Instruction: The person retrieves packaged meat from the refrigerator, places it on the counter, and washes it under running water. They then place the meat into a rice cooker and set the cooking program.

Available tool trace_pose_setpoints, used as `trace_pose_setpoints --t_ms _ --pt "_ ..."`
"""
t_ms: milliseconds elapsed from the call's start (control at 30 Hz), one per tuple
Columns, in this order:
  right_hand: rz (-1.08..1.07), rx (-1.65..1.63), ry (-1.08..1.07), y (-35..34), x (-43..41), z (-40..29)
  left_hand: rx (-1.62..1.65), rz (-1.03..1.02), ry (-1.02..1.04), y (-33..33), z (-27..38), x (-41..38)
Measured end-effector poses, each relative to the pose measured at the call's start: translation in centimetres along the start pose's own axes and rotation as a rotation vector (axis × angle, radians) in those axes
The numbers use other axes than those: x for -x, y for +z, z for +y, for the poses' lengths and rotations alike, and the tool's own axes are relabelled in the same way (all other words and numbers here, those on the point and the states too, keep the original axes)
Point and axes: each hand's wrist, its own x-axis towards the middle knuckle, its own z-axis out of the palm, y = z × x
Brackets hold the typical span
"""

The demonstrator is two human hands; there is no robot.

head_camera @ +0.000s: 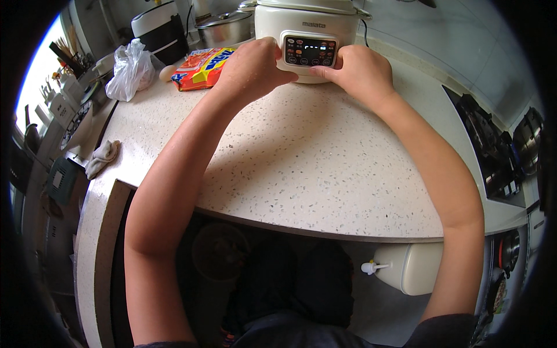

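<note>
A white Malata electric cooker (265,32) stands at the back of the counter, with a dark control panel (310,51) on its front. Several icons and a row of dashes are lit on the panel. My left hand (254,69) is at the panel's left side, its fingers partly hidden and its thumb pointing right below the panel. On the other side, my right hand (363,71) has its fingers curled and its thumb at the panel's lower edge. An orange-red food packet (198,75) lies beside my left wrist, next to an egg (167,73).
A knotted plastic bag (132,71), a steel pot (224,28) and a black-and-white appliance (160,32) occupy the back left. A rag (103,157) lies near the left edge. The gas hob (489,143) is at right. Below the counter sits a cream container with a tap (420,267).
</note>
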Motion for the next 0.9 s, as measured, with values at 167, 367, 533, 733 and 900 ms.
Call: trace_pose_setpoints --t_ms 167,367,533,733,900 --pt "-0.058 -0.075 -0.007 -0.1 -0.4 0.5 0.061 0.002 -0.114 0.2 0.2 -0.3" --pt "-0.135 -0.207 -0.087 0.1 -1.7 2.6 0.035 0.050 -0.109 0.5 0.5 -0.2" --pt "-0.116 -0.210 -0.081 0.8 -1.9 3.1 0.065 0.056 -0.095 0.6 0.4 -0.2" --pt "-0.158 -0.237 -0.092 0.2 -1.7 2.8 0.054 0.044 -0.081 0.5 0.2 -0.2" --pt "-0.123 -0.132 -0.028 0.0 -1.3 1.6 0.060 0.037 -0.077 0.5 0.2 -0.2"
